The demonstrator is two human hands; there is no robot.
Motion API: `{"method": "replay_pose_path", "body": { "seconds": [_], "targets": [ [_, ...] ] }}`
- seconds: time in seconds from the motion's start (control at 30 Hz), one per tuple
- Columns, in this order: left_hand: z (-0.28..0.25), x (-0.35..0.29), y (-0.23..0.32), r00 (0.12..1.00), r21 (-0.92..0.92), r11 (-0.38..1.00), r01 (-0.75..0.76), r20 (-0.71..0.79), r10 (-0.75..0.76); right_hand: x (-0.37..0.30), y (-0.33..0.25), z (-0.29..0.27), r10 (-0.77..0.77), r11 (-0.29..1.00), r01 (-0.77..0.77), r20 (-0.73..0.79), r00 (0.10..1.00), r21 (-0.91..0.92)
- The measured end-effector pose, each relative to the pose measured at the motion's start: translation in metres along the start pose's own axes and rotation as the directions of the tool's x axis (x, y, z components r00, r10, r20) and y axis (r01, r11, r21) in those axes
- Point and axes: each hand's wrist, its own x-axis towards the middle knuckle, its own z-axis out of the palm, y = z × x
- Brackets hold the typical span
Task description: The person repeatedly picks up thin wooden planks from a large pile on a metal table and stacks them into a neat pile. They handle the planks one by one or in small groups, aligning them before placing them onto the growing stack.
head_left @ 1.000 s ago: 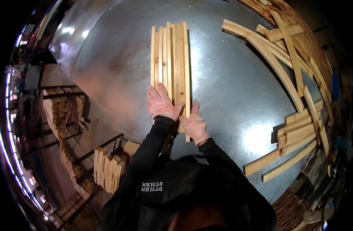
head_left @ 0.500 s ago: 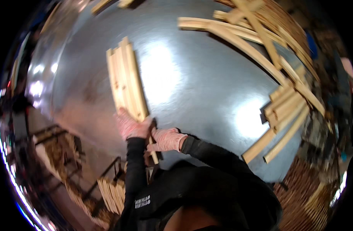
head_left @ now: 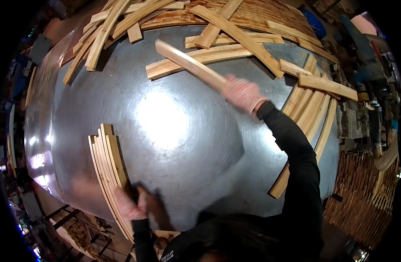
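My left hand (head_left: 130, 204), in a pink and white knit glove, lies over the near part of an upright stack of narrow wooden slats (head_left: 105, 159). Its fingers rest against the stack; the thumb sits on the right side, partly in shadow. My right hand (head_left: 243, 94), gloved the same way and slightly blurred, is stretched out over the far right half of the metal table (head_left: 200, 166). Closed round one end of a single wooden slat (head_left: 189, 64), it holds that piece in the air, pointing to the far left.
Loose boards (head_left: 106, 32) lie crossed at the far left. More boards (head_left: 240, 41) overlap at the far edge. A fanned pile of slats (head_left: 312, 107) covers the right side. Stacked wood (head_left: 355, 196) stands beyond the table's right edge, near a flexible hose (head_left: 387, 157).
My right hand has left my left hand's side and swung far and right, now with a slat in it. The stack and my left hand appear lower left, as the view has shifted.
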Motion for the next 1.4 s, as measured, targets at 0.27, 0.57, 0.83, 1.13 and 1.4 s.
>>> {"method": "replay_pose_path", "body": {
  "seconds": [0.27,0.57,0.83,1.13,1.4],
  "targets": [
    [0.145,0.003,0.221,0.703,-0.752,0.130,0.647,0.653,0.283,0.054,0.004,0.001,-0.348,0.925,0.361,-0.651,0.675,-0.120],
    [0.176,0.309,0.322,0.910,0.167,0.907,-0.386,0.228,0.346,0.103,0.159,-0.029,0.273,0.959,-0.279,-0.398,0.876,0.045],
    [0.344,0.410,0.481,0.765,0.354,0.701,-0.619,0.473,0.437,0.006,0.155,0.018,0.465,0.877,-0.376,-0.325,0.824,0.300],
    [0.304,0.255,0.465,0.846,0.517,0.689,-0.509,0.448,0.289,-0.055,0.153,0.024,0.570,0.777,-0.140,-0.591,0.571,0.614],
    [0.222,0.089,0.271,0.676,-0.029,0.947,-0.319,0.693,0.249,-0.135,0.151,0.043,0.516,0.565,0.065,-0.414,0.750,0.822]
  ]
}}
